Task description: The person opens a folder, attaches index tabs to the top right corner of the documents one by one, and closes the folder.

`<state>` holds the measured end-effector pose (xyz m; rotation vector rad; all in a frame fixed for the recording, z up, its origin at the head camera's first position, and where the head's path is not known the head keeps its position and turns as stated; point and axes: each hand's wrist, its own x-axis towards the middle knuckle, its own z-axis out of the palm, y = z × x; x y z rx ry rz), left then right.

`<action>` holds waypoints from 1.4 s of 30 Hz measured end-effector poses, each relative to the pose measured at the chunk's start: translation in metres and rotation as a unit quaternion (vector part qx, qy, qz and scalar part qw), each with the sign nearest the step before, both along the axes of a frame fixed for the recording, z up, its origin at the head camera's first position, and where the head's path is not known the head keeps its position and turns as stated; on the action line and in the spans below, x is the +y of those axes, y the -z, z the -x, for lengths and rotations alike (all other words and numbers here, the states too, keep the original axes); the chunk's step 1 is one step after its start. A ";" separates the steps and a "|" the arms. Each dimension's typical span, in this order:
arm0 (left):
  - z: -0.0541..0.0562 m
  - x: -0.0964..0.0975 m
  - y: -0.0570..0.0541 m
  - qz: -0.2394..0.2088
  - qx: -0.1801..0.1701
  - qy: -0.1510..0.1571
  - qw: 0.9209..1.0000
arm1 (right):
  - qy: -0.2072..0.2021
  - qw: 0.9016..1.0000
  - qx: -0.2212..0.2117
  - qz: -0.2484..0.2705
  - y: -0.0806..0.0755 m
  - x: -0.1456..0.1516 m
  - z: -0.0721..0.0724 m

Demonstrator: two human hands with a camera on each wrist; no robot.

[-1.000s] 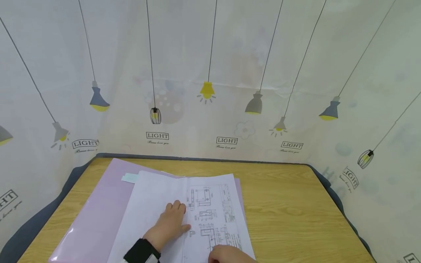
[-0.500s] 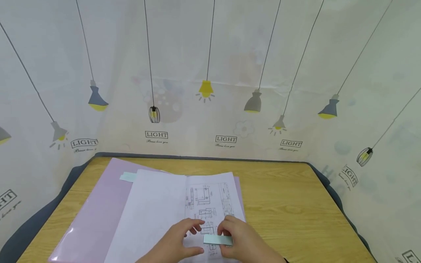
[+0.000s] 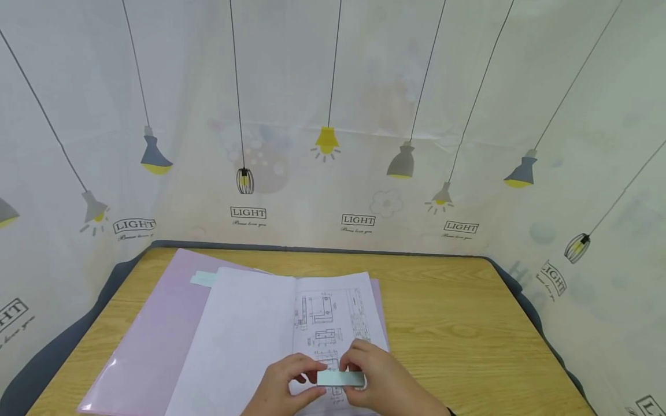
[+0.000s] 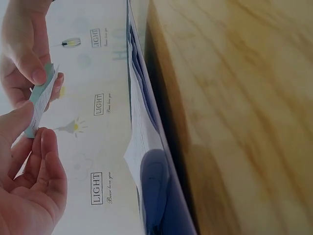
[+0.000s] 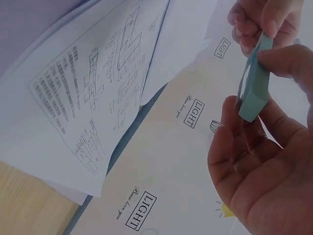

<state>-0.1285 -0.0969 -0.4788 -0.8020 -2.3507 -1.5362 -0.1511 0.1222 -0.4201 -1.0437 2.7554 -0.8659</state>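
A narrow pale green pad of sticky notes (image 3: 340, 379) is held level above the right-hand page. My left hand (image 3: 285, 386) pinches its left end between thumb and fingers. At the other end, my right hand (image 3: 384, 377) grips it the same way. A thin pale strip stands slightly apart from the pad (image 5: 256, 90) along one side in the right wrist view. Beneath lies an open sheaf of papers (image 3: 239, 329), blank on the left and printed with technical drawings on the right. One pale green tab (image 3: 204, 279) sticks out past its upper left edge.
A shiny lilac folder (image 3: 140, 341) lies under the papers on the wood-grain table (image 3: 458, 335). Behind the table hangs a pale curtain (image 3: 291, 115) printed with lamps, and its dark border runs along the table's edges.
My left hand has left the blank page and come to the pad's left end. My right hand has brought the pad up into view from the lower edge.
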 end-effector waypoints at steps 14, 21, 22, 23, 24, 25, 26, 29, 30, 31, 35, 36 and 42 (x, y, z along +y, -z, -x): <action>-0.002 0.000 -0.001 -0.010 -0.052 -0.026 0.998 | -0.037 0.998 -0.038 0.018 -0.002 0.009 0.007; -0.002 -0.002 -0.003 -0.015 -0.062 -0.040 0.997 | -0.041 0.999 0.008 0.015 -0.004 0.012 0.007; -0.002 -0.003 -0.003 -0.016 -0.065 -0.041 0.997 | -0.042 0.999 0.014 0.015 -0.005 0.012 0.007; -0.002 -0.003 -0.004 -0.017 -0.067 -0.041 0.997 | -0.044 0.999 0.019 0.017 -0.005 0.012 0.008; -0.002 -0.003 -0.004 -0.019 -0.072 -0.042 0.996 | -0.045 0.999 0.023 0.018 -0.005 0.013 0.008; -0.002 -0.003 -0.005 -0.019 -0.076 -0.042 0.996 | -0.047 0.998 0.028 0.019 -0.005 0.013 0.008; -0.002 -0.003 -0.005 -0.019 -0.078 -0.042 0.996 | -0.049 0.998 0.034 0.020 -0.005 0.013 0.008; -0.002 -0.004 -0.005 -0.020 -0.082 -0.042 0.996 | -0.056 0.997 0.056 0.022 -0.004 0.014 0.008; -0.002 -0.004 -0.005 -0.021 -0.083 -0.042 0.995 | -0.057 0.996 0.066 0.022 -0.004 0.014 0.008; -0.002 -0.004 -0.005 -0.021 -0.082 -0.042 0.996 | -0.059 0.995 0.076 0.022 -0.004 0.013 0.008; -0.002 -0.005 -0.005 -0.025 -0.078 -0.041 0.996 | -0.060 0.989 0.134 0.023 -0.002 0.011 0.008; -0.002 -0.005 -0.005 -0.026 -0.077 -0.040 0.996 | -0.061 0.986 0.153 0.023 -0.001 0.010 0.008; -0.003 -0.005 -0.003 -0.034 -0.054 -0.033 0.997 | -0.055 0.966 0.250 0.025 0.004 0.005 0.010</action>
